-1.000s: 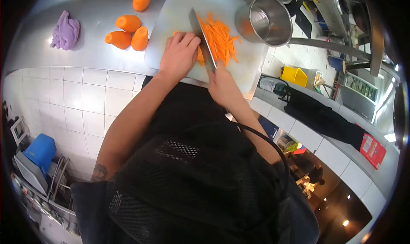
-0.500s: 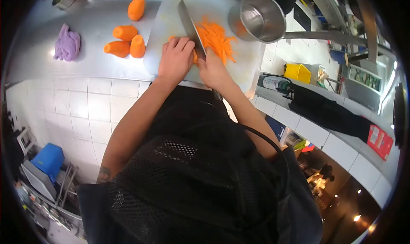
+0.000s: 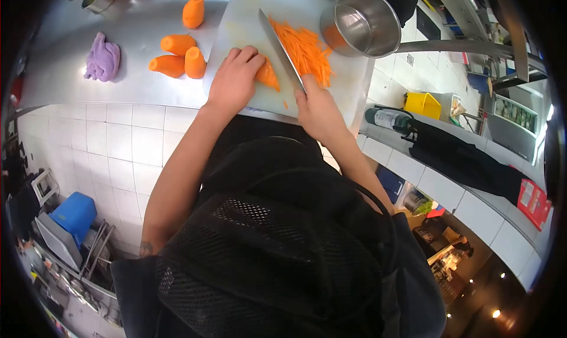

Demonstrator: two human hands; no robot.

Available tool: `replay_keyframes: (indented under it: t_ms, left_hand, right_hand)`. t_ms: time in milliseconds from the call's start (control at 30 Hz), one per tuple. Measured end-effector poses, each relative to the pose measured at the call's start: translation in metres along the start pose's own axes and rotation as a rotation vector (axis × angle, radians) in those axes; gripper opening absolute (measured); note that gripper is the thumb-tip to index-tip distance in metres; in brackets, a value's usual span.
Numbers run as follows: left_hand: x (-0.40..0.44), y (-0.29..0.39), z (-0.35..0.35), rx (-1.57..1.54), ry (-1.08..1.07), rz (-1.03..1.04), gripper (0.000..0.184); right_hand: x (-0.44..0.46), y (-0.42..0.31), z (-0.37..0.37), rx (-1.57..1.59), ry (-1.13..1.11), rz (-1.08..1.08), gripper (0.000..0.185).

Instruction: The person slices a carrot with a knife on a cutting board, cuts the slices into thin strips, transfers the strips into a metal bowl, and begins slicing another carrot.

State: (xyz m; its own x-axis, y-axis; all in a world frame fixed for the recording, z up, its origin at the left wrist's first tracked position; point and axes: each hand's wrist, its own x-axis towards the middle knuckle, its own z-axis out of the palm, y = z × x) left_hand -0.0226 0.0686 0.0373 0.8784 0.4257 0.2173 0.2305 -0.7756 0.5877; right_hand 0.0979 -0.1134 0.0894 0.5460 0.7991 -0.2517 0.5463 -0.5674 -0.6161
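At left lie a purple cloth (image 3: 103, 58) and four carrots (image 3: 178, 44). My left hand (image 3: 235, 81) bends over a carrot piece (image 3: 269, 76) on the cutting board (image 3: 242, 22) and seems to grip it; the fingertips are poorly visible. The knife (image 3: 281, 47) stands between this piece and orange shreds (image 3: 304, 49), my right hand (image 3: 322, 110) closed around its handle. Near is a metal pot (image 3: 367, 22).

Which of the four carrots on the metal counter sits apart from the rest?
The topmost carrot in the view: bare metal counter separates it from the other three carrots, which sit clustered together.
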Motion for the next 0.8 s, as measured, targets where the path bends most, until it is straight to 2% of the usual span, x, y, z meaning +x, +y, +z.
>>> replay_keyframes:
  t_ms: [67,133,267,333,467,533,633,767,800]
  left_hand:
    - [0.006,0.001,-0.002,0.056,-0.080,-0.023,0.032]
    - [0.009,0.006,-0.008,0.066,-0.118,-0.028,0.032]
    - [0.013,0.007,-0.014,0.112,-0.185,-0.037,0.032]
    - [0.013,0.007,-0.010,0.124,-0.174,-0.033,0.031]
    - [0.008,0.006,-0.007,0.114,-0.123,-0.037,0.033]
    - [0.009,0.005,-0.008,0.122,-0.136,-0.034,0.035]
    - [0.011,0.004,-0.009,0.116,-0.139,-0.030,0.036]
    - [0.006,0.002,-0.006,0.063,-0.106,-0.028,0.034]
    - [0.006,0.001,-0.006,0.060,-0.107,-0.031,0.034]
  right_hand:
    - [0.000,0.000,0.011,-0.006,-0.007,-0.003,0.019]
    - [0.006,0.001,0.021,-0.095,-0.012,-0.106,0.026]
    - [-0.003,-0.036,-0.011,-0.109,-0.084,-0.082,0.033]
    - [-0.017,-0.054,-0.022,-0.152,-0.182,0.032,0.017]
    - [-0.026,-0.050,-0.018,-0.104,-0.228,0.082,0.018]
    - [-0.015,-0.018,0.017,-0.095,-0.079,-0.039,0.019]
    - [0.020,-0.004,0.035,-0.049,-0.016,-0.095,0.019]
    - [0.008,-0.038,-0.002,-0.044,-0.062,-0.084,0.018]
    - [-0.007,-0.052,-0.015,-0.047,-0.109,0.006,0.017]
